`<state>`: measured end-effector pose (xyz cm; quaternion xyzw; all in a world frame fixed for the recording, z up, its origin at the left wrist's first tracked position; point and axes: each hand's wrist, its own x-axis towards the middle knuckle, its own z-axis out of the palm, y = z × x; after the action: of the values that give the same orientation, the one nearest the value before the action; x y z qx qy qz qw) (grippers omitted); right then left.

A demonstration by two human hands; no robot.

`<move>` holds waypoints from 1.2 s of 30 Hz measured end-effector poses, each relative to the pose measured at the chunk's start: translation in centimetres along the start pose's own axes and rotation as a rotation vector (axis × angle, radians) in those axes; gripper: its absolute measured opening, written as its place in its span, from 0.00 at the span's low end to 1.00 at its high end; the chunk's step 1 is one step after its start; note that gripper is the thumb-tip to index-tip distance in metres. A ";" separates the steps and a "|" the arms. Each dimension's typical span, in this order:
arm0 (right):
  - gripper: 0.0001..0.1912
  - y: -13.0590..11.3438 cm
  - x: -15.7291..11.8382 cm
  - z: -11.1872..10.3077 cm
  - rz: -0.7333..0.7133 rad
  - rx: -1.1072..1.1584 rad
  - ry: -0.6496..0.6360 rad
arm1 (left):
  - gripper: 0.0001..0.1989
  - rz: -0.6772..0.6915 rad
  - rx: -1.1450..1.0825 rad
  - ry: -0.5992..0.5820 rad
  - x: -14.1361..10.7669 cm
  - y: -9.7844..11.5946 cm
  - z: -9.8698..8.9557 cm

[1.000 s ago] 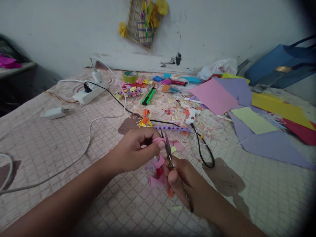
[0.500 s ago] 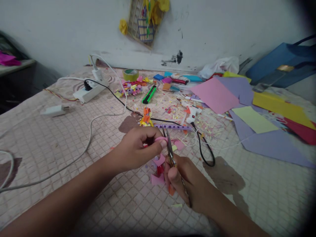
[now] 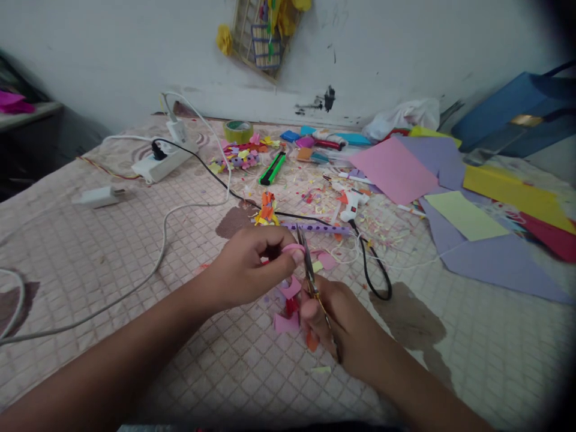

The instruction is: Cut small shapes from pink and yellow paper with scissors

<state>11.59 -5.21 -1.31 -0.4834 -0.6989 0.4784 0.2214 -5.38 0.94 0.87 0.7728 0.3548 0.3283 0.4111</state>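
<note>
One broad surface (image 3: 216, 366), covered with a quilted cloth, stretched beneath both hands and well out to either side. Off to the far right of the hands, and beyond them, leaned a big blue bag (image 3: 508, 114). Nearer the hands on that same side, out spread the purple sheets (image 3: 495, 264), with a pink sheet (image 3: 396, 171) lying over part of them.

Now to the middle! The left hand (image 3: 256, 270) was nearly closed, thumb and finger pinched together, and the right hand (image 3: 333, 318) was curled shut around the scissors (image 3: 309, 267), their blades pointing away and standing slightly apart. Left of the hands and farther off sat the white power strip (image 3: 159, 165), a black plug in it. Straight beyond the fingers lay a dotted purple strip (image 3: 324, 228), with the white glue gun (image 3: 353, 205) just past its right end. Farther out came the green utility knife (image 3: 272, 169), then a roll of tape (image 3: 238, 132). And the smallest of the lot, a pink paper piece (image 3: 293, 246), sat in the left hand's pinch, its right end right at the blades!
</note>
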 end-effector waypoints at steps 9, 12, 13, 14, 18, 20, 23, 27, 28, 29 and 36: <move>0.21 0.7 0.1 0.1 0.034 0.132 0.022 | 0.10 -0.001 -0.007 0.005 -0.2 0.1 0.0; 0.16 0.7 0.3 -0.1 0.048 0.268 0.145 | 0.10 0.014 0.028 0.005 -0.3 0.2 0.1; 0.15 0.6 0.4 -0.2 0.053 0.314 0.189 | 0.10 0.032 0.044 0.007 -0.3 0.2 0.1; 0.14 0.6 0.5 -0.3 0.049 0.356 0.227 | 0.10 0.057 0.070 0.008 -0.3 0.2 0.2; 0.11 0.9 0.7 -0.8 -0.008 0.472 0.269 | 0.08 0.300 0.329 0.070 -0.5 0.0 0.7; 0.12 1.2 0.9 -0.8 -0.026 0.549 0.248 | 0.05 0.499 0.494 0.111 -0.6 -0.4 0.9; 0.15 1.4 1.1 -0.8 -0.058 0.696 0.206 | 0.04 0.714 0.729 0.068 -0.7 -0.7 1.0; 0.14 1.3 1.2 -0.7 -0.078 0.827 0.172 | 0.05 0.861 0.937 0.031 -0.8 -0.3 0.4; 0.12 1.3 1.2 -0.7 -0.067 0.833 0.169 | 0.06 0.885 0.971 0.039 -0.8 -0.2 0.3; 0.11 1.3 1.2 -0.7 -0.056 0.826 0.172 | 0.08 0.908 1.003 0.048 -0.7 0.0 0.2; 0.10 1.4 1.4 -0.5 -0.039 0.703 0.311 | 0.06 1.011 0.993 0.064 -0.3 -0.5 0.2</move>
<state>12.02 -3.65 -2.50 -0.4313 -0.4593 0.6056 0.4861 -5.51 0.81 0.24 0.9290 0.0724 0.3009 -0.2029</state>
